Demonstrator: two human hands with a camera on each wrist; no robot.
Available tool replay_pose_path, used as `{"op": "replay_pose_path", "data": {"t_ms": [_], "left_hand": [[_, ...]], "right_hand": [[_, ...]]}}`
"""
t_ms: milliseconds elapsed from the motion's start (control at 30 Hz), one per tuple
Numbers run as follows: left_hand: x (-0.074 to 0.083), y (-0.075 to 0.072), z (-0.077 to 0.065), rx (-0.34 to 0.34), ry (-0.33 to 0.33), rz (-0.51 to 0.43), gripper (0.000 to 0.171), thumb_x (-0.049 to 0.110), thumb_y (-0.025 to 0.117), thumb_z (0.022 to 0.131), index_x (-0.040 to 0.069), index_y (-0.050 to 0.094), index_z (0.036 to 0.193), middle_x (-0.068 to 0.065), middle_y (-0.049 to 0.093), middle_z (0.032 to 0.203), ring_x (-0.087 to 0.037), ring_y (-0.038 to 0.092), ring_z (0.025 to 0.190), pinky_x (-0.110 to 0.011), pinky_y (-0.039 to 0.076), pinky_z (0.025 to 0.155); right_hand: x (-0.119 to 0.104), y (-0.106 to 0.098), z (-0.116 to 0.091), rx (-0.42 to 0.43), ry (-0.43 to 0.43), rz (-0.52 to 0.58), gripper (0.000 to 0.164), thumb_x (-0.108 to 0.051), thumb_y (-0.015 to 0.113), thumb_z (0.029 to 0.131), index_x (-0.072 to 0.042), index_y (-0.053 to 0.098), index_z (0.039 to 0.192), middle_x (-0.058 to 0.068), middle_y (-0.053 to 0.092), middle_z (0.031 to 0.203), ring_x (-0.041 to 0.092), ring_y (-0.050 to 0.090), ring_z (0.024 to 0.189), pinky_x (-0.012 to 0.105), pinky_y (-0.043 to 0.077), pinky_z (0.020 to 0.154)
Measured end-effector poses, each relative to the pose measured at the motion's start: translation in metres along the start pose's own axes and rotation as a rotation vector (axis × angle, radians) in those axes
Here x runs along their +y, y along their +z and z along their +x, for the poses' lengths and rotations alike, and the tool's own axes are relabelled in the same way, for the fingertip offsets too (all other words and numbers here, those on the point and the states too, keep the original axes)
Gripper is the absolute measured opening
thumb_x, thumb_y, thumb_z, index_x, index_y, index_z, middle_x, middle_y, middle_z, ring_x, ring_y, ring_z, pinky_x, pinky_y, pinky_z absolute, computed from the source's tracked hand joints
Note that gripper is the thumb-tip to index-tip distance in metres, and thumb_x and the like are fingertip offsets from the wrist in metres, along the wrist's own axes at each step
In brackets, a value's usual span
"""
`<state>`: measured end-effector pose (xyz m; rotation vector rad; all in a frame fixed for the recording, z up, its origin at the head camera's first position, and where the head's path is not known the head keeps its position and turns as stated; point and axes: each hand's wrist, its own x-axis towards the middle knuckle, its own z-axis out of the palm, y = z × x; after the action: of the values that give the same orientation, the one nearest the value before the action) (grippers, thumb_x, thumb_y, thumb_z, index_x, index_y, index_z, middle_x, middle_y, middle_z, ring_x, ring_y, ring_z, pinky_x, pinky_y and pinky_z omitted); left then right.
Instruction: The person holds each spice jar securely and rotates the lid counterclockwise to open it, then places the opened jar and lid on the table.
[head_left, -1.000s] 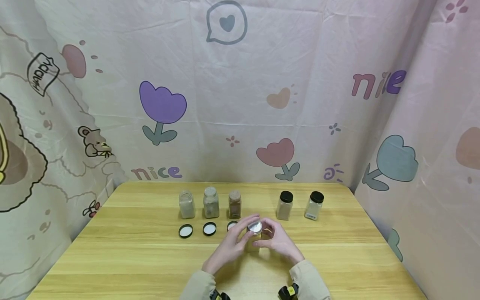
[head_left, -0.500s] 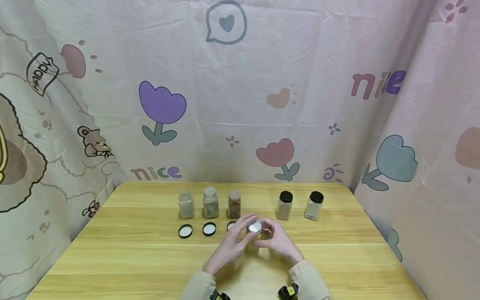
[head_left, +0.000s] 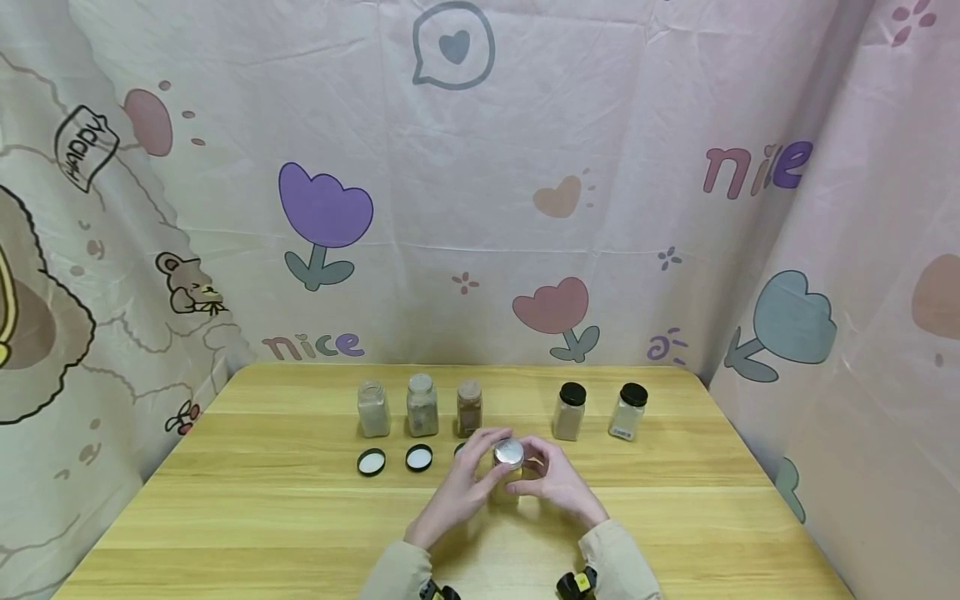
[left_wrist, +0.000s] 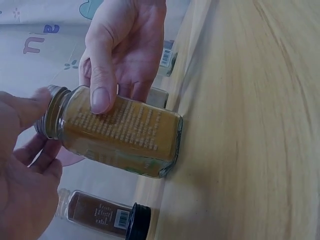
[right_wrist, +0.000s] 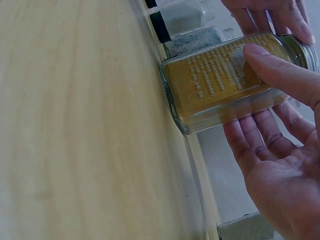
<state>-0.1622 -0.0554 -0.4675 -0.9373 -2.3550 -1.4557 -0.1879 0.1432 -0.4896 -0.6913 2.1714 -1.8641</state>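
A square glass spice jar [head_left: 506, 497] filled with orange-brown powder stands upright on the table between both hands. Its silver lid [head_left: 509, 452] faces up. My left hand [head_left: 465, 487] holds the lid, with the thumb on its near side and fingers behind. My right hand [head_left: 558, 483] grips the glass body; in the left wrist view its thumb lies on the printed side of the jar [left_wrist: 120, 125]. The jar's base touches the table in the right wrist view.
Behind stand an uncapped pale jar [head_left: 373, 412], a grey one [head_left: 423, 408] and a brown one [head_left: 469, 412]. Black caps [head_left: 371, 462] lie before them, one mostly hidden by my left hand. Two black-capped jars [head_left: 568, 417] stand right. A patterned cloth [head_left: 450, 208] hangs behind the table.
My left fingers have shifted slightly leftward around the lid, covering more of the black cap behind them. The jar and my right hand stay in nearly the same place.
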Motion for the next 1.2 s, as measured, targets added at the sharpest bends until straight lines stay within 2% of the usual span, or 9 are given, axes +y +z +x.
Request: {"op": "replay_pose_path", "data": {"t_ms": [133, 267, 367, 567, 667, 833, 967, 1200], "left_hand": [[0.0005, -0.0018, 0.0, -0.017, -0.013, -0.01, 0.046, 0.019, 0.059, 0.101, 0.004, 0.051, 0.144, -0.016, 0.054, 0.145, -0.037, 0.053, 0.134, -0.061, 0.043, 0.113], [0.0001, -0.0045, 0.0002, -0.071, -0.014, -0.032, 0.044, 0.013, 0.055, 0.102, 0.003, 0.049, 0.145, -0.019, 0.05, 0.152, -0.039, 0.048, 0.14, -0.062, 0.038, 0.116], [-0.0009, -0.0051, 0.0006, -0.09, -0.006, -0.037, 0.045, 0.009, 0.055, 0.101, 0.002, 0.049, 0.145, -0.019, 0.051, 0.151, -0.039, 0.049, 0.139, -0.059, 0.039, 0.117], [-0.0017, -0.0035, 0.0003, -0.028, 0.03, -0.026, 0.044, 0.009, 0.061, 0.098, 0.0, 0.054, 0.14, -0.019, 0.06, 0.138, -0.036, 0.058, 0.128, -0.052, 0.048, 0.112], [-0.001, -0.0026, -0.0001, -0.005, 0.018, -0.021, 0.046, 0.015, 0.065, 0.097, 0.001, 0.054, 0.14, -0.017, 0.059, 0.138, -0.034, 0.058, 0.127, -0.05, 0.05, 0.111], [0.0009, -0.0053, -0.0006, -0.053, -0.022, -0.053, 0.047, 0.018, 0.061, 0.1, 0.003, 0.051, 0.144, -0.015, 0.051, 0.15, -0.035, 0.05, 0.138, -0.055, 0.043, 0.116], [0.0, -0.0072, -0.0005, -0.092, 0.006, -0.052, 0.045, 0.014, 0.055, 0.102, 0.002, 0.049, 0.145, -0.018, 0.049, 0.152, -0.038, 0.047, 0.141, -0.058, 0.04, 0.117], [-0.0023, -0.0059, -0.0001, -0.063, 0.052, -0.036, 0.042, 0.01, 0.055, 0.101, -0.001, 0.051, 0.142, -0.02, 0.057, 0.143, -0.038, 0.055, 0.132, -0.051, 0.046, 0.114]], "right_hand": [[-0.0004, 0.0001, -0.0001, -0.001, 0.002, 0.004, 0.059, 0.0, 0.081, 0.078, 0.007, 0.053, 0.13, 0.019, 0.061, 0.126, 0.004, 0.062, 0.11, 0.012, 0.047, 0.104], [-0.0001, 0.0, -0.0002, -0.001, -0.002, 0.004, 0.059, 0.0, 0.081, 0.078, 0.006, 0.054, 0.13, 0.017, 0.062, 0.124, 0.005, 0.062, 0.109, 0.013, 0.048, 0.104], [0.0003, -0.0001, -0.0003, -0.002, -0.008, 0.004, 0.059, 0.0, 0.081, 0.078, 0.006, 0.054, 0.13, 0.017, 0.062, 0.123, 0.005, 0.062, 0.108, 0.013, 0.048, 0.104], [0.0, 0.0003, -0.0002, 0.0, -0.004, 0.005, 0.059, 0.0, 0.081, 0.078, 0.007, 0.054, 0.13, 0.019, 0.062, 0.124, 0.006, 0.062, 0.109, 0.013, 0.048, 0.104], [-0.0001, 0.0002, -0.0003, 0.001, 0.005, -0.002, 0.059, -0.001, 0.081, 0.078, 0.006, 0.054, 0.13, 0.019, 0.061, 0.126, 0.005, 0.061, 0.111, 0.012, 0.046, 0.104], [0.0003, 0.0, -0.0008, 0.002, 0.009, -0.008, 0.059, -0.001, 0.081, 0.079, 0.005, 0.054, 0.131, 0.018, 0.062, 0.125, 0.006, 0.061, 0.112, 0.012, 0.046, 0.105], [0.0001, 0.0002, -0.0011, 0.001, 0.006, -0.002, 0.059, -0.001, 0.081, 0.078, 0.005, 0.054, 0.131, 0.016, 0.062, 0.124, 0.007, 0.062, 0.111, 0.012, 0.046, 0.105], [0.0001, 0.0003, -0.0007, 0.0, -0.005, 0.011, 0.059, 0.0, 0.081, 0.078, 0.006, 0.054, 0.13, 0.014, 0.063, 0.122, 0.007, 0.063, 0.108, 0.014, 0.048, 0.104]]}}
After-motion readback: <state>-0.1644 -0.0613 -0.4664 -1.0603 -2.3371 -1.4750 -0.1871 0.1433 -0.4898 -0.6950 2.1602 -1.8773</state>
